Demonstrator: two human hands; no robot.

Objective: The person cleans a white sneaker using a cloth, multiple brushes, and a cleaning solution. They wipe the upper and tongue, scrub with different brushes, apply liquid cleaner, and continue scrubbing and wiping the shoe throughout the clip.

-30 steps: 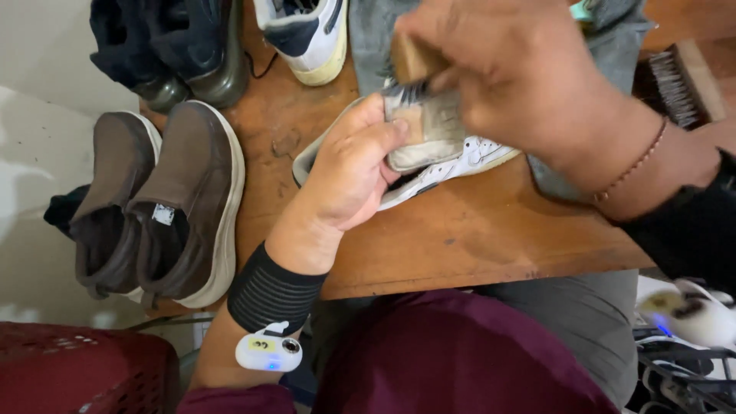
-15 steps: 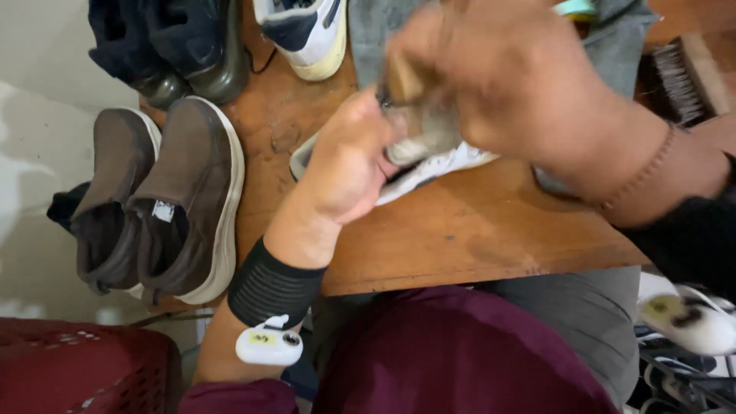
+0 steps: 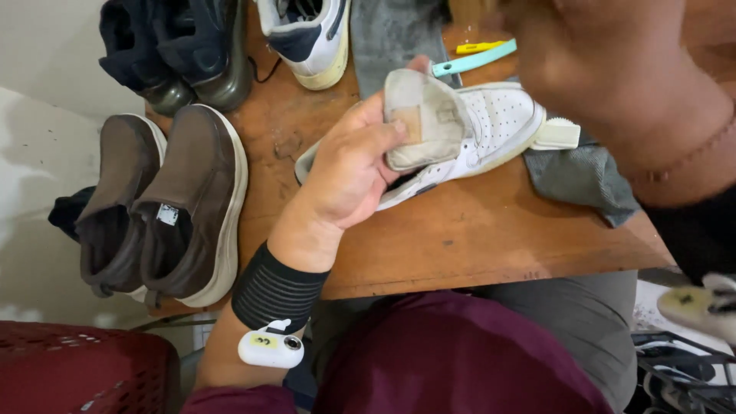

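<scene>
The left hand [image 3: 349,172] has the white sneaker [image 3: 491,126] by its heel end, fingers [image 3: 368,146] curled and clamped on the pulled-out tongue, a dirty, greyed flap [image 3: 425,126] folded back over the opening. The sneaker lies on its side on the wooden worktop [image 3: 460,238], toe pointing up and to the right, perforated toe box facing the camera, its front part resting on a grey cloth [image 3: 583,180]. The right hand [image 3: 613,69] is up at the top right, raised clear of the sneaker, big and blurred in the head view; whether its fingers are closed on anything I cannot tell.

Just past the toe there's a small white block [image 3: 558,134] touching the cloth. Beyond the sneaker lies a pale blue strip-like tool [image 3: 475,59] and a small yellow thing [image 3: 475,47] beside it, with another grey cloth [image 3: 395,34] stretched toward the far edge.

Over on the left, a pair of brown slip-on shoes [image 3: 165,203] sits side by side at the worktop's corner, hanging partly over the edge. Behind them, a pair of dark shoes [image 3: 180,50], and next to those a white and navy sneaker [image 3: 307,38]. On the left wrist: a black ribbed band [image 3: 276,295] with a small white device [image 3: 270,349] clipped below it. Bottom left, a dark red crate [image 3: 84,372].
</scene>
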